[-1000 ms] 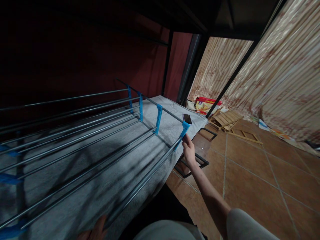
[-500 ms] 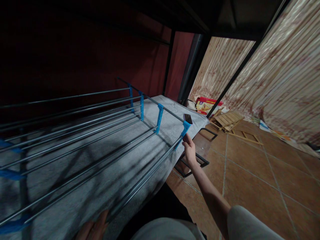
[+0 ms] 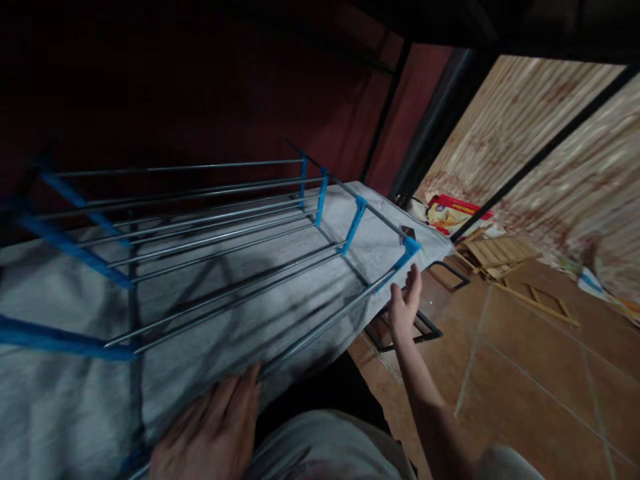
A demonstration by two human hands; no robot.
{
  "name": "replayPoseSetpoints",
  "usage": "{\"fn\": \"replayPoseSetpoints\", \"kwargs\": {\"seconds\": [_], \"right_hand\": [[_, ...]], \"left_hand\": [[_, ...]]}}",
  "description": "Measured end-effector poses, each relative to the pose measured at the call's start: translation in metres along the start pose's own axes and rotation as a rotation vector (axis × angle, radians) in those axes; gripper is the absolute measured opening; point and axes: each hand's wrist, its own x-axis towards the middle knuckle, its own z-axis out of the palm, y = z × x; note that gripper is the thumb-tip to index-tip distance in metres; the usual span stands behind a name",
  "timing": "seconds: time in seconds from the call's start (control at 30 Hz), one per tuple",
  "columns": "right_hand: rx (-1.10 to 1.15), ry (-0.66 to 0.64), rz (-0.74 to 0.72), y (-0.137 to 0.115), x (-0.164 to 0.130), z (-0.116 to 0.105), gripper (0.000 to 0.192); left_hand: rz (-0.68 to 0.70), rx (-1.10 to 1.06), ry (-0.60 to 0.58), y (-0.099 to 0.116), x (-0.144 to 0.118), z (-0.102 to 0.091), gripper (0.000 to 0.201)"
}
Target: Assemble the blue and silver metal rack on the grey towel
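The right hand (image 3: 404,305) is stretched out with its fingers open and together, palm toward the far corner of the metal rack (image 3: 240,267), just beside the blue corner joint (image 3: 411,248) and gripping nothing. The left hand (image 3: 213,433) lies flat and spread on the grey cloth (image 3: 200,347) at the near edge, touching the front rail, also holding nothing.

This looks like the step of steadying or positioning the rack on its cloth-covered surface (a judgement only). The next move would call for closing the right hand on the corner joint or rail while the left keeps the near edge down.

Counted: 2 hands, 1 rack, 1 cloth, 4 blue uprights along the far end rail. Beyond the rack, 1 small dark phone-like object (image 3: 407,233) lies on the cloth, with 1 red and yellow package (image 3: 453,213) and 1 pile of wooden slats (image 3: 495,252) on the tiled floor (image 3: 525,373).
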Motion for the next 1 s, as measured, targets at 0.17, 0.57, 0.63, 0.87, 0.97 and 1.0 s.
{"fn": "replayPoseSetpoints", "kwargs": {"seconds": [0.17, 0.57, 0.63, 0.87, 0.97, 1.0], "right_hand": [[-0.014, -0.634, -0.428, -0.072, -0.065, 0.008, 0.047], [-0.283, -1.154, -1.05, -0.089, -0.099, 0.038, 0.042], [-0.288, -1.158, -1.05, -0.09, -0.098, 0.037, 0.043], [-0.295, -1.197, -1.056, -0.09, -0.097, 0.035, 0.049], [-0.299, -1.202, -1.055, -0.089, -0.096, 0.035, 0.049], [-0.301, -1.2, -1.056, -0.089, -0.096, 0.035, 0.048]], "left_hand": [[-0.042, 0.027, -0.011, 0.013, 0.014, -0.014, 0.027], [-0.116, -0.067, 0.116, 0.015, -0.017, -0.021, 0.03], [-0.091, -0.127, 0.241, 0.01, -0.037, -0.031, 0.022], [-0.745, -0.284, 0.728, -0.012, -0.117, -0.038, 0.013], [-1.008, -0.463, 1.025, -0.032, -0.119, -0.031, 0.028], [-1.042, -0.588, 1.067, -0.039, -0.113, -0.029, 0.037]]}}
